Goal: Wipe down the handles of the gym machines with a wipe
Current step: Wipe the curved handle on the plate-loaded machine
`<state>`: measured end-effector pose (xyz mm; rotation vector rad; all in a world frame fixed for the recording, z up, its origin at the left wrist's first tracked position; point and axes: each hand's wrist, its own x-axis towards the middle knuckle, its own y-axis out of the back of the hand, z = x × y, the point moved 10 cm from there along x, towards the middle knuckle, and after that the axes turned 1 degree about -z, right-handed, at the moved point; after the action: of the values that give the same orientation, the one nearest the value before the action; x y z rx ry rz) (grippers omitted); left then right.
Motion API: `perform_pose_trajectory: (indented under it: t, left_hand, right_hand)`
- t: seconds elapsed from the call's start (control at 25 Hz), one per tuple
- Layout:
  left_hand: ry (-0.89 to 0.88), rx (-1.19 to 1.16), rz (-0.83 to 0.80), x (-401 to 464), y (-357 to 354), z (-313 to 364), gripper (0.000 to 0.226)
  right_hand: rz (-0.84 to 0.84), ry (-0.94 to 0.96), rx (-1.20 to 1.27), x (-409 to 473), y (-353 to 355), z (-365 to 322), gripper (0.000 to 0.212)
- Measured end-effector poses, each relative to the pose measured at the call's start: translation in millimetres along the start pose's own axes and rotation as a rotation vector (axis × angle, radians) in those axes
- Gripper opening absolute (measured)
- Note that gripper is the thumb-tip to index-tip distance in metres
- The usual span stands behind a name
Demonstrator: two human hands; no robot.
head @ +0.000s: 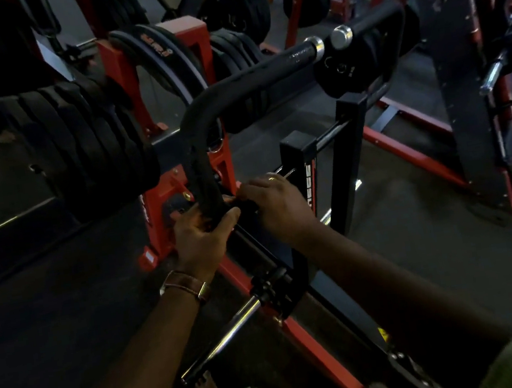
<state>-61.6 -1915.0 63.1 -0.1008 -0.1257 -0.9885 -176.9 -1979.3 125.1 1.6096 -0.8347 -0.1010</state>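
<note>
We have both hands low on the black handle (205, 181) of a red-framed machine (164, 206). Our left hand (202, 234) is wrapped around the lower end of that handle, thumb across the front, fingers curled behind, so this grip is clamped on the bar. Our right hand (274, 202) sits just beside it, to the right, with its fingers curled toward the same spot and apparently pinching something dark between the two hands; we judge that to be the wipe (243, 207), though the light is too poor for us to be certain, and it is mostly hidden by the fingers. The handle's long axis runs up and slightly away from our hands, then bends right into a long horizontal padded section (263, 71) ending at a chrome cap (316, 47). So the unwiped length lies above and beyond both hands, and the next stroke would likely travel upward along the bar; the right hand, holding the cloth, is the one placed to lead. We count one handle in hand, a second padded bar end (366, 25) beyond it, one wipe, two hands, and several stacked weight plates (86, 145) on the left.
</note>
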Motion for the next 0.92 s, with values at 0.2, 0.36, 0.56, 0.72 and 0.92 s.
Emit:
perform_pose_trajectory:
  t: [0.2,0.36,0.56,0.72,0.92]
  left_hand:
    - [0.032,0.03,-0.031,-1.1,2.5,-4.4,0.012]
    - [0.009,0.134,0.022,-6.2,7.0,0.1,0.016]
    - [0.003,0.133,0.08,-7.6,9.9,-0.4,0.019]
    - [0.019,-0.112,0.025,-6.5,12.8,18.8,0.018]
    - [0.104,-0.455,-0.053,25.6,14.5,48.6,0.036]
  right_hand:
    - [-0.19,-0.112,-0.437,27.6,4.3,46.3,0.016]
    - [0.029,-0.175,0.253,4.9,-1.6,-2.1,0.021]
    - [0.146,-0.112,-0.082,-5.3,21.5,26.0,0.049]
    - [0.175,-0.382,0.215,-27.9,-6.5,-15.6,0.037]
    - [0.387,-0.784,1.187,-10.3,-16.6,-28.9,0.028]
